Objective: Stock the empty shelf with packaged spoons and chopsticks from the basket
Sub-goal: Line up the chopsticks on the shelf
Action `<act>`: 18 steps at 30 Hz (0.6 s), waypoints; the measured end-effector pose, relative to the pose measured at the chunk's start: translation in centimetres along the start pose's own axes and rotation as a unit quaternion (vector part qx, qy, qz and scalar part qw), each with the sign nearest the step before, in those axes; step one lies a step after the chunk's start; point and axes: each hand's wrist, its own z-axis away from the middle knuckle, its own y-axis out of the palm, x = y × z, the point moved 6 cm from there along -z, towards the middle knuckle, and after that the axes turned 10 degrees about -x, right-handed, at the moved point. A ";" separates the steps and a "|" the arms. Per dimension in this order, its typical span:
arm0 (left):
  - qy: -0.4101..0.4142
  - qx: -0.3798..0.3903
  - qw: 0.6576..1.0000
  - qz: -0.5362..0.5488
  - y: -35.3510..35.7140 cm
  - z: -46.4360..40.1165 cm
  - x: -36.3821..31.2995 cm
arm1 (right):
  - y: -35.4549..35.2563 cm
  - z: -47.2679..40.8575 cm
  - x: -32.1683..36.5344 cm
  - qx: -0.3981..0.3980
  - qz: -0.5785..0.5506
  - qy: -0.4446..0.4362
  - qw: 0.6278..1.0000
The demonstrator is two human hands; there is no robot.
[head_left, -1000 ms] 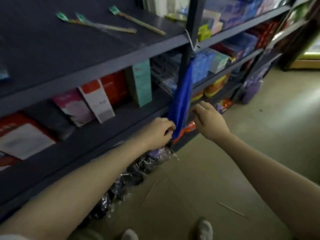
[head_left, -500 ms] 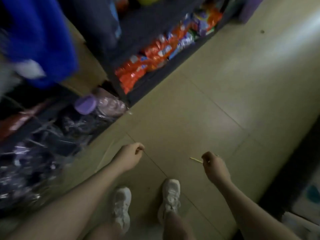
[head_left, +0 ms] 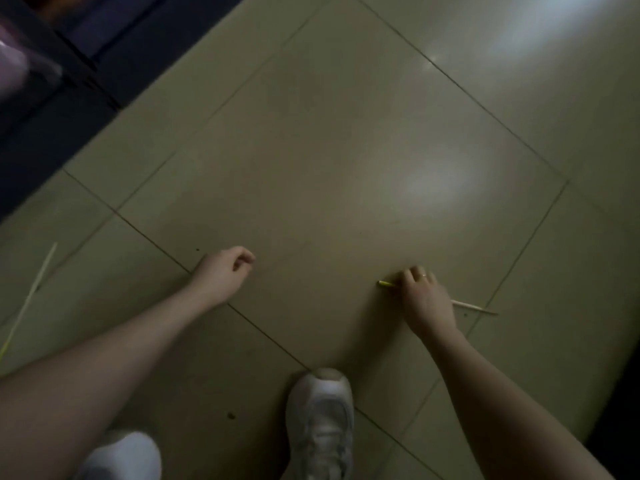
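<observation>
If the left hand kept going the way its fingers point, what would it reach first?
Nothing but bare floor tile ahead of the left hand, as far as the view shows; depth is unclear. The chopstick lies under the right hand.

The right hand [head_left: 427,299] covers the middle of the chopstick [head_left: 472,306], so its grip cannot be told, while left of that hand a shoe [head_left: 121,457] is blurred and cut by the bottom edge, and the shelf [head_left: 52,98] is a dark blur at the corner.

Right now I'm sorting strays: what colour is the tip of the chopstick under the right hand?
Yellow-green tip, pale stick; head view.
</observation>
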 end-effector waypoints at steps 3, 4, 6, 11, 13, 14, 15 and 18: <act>0.012 -0.049 0.999 0.017 -0.8 -0.9 1.8 | 0.1 -0.7 3.3 -0.034 0.022 -0.083 0.996; 0.007 -0.072 0.997 0.029 -1.4 -1.0 2.5 | -0.5 -0.7 5.3 -0.052 0.014 -0.119 0.991; -0.007 -0.118 0.992 0.043 -3.3 -0.7 4.1 | -2.6 -0.6 10.6 -0.084 -0.035 -0.198 0.976; -0.048 -0.242 0.969 -0.027 -10.1 1.0 10.5 | -9.1 0.3 25.9 -0.110 -0.138 -0.377 0.909; -0.103 -0.276 0.951 -0.093 -12.6 2.1 15.1 | -10.2 0.5 30.2 -0.090 -0.135 -0.411 0.897; -0.140 -0.279 0.943 -0.119 -13.4 2.7 17.5 | -10.3 0.5 31.8 -0.083 -0.133 -0.419 0.894; -0.176 -0.271 0.936 -0.138 -13.8 3.3 19.9 | -10.3 0.5 33.1 -0.080 -0.134 -0.426 0.891; -0.235 -0.219 0.929 -0.184 -12.9 4.7 24.7 | -9.3 0.3 35.5 -0.071 -0.111 -0.443 0.887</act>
